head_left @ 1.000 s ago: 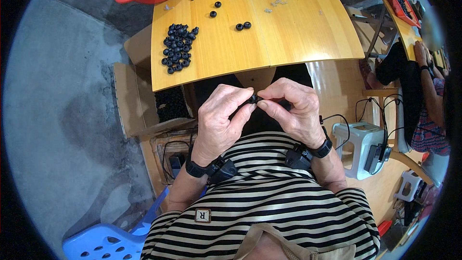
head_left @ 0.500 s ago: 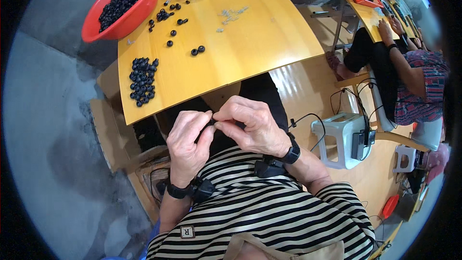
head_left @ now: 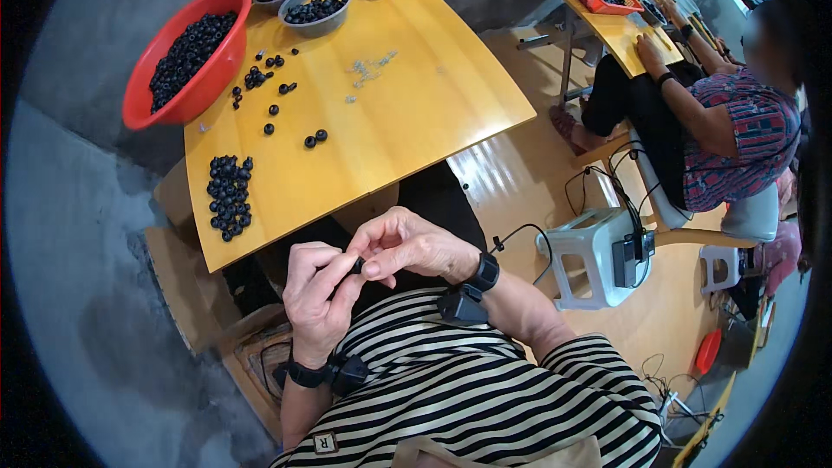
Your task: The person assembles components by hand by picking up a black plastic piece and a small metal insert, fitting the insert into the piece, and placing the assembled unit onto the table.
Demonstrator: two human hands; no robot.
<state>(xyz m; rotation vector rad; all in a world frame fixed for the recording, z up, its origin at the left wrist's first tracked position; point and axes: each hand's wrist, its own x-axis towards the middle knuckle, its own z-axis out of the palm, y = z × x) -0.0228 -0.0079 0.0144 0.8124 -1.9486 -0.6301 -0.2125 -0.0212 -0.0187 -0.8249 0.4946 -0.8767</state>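
The right hand (head_left: 420,249) had shifted, its thumb lying flatter. It and the left hand (head_left: 314,299) pinched a small black part (head_left: 357,265) between their fingertips; the table (head_left: 416,113) lay ahead of both, so a slipping thumb could have dropped the part below them.

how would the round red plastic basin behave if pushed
The round red plastic basin likely resists a push, being well filled with small round black beads. Pushed left, it may tip, since it appears to overhang the yellow wooden table. Its rounded beads would probably roll if spilled.
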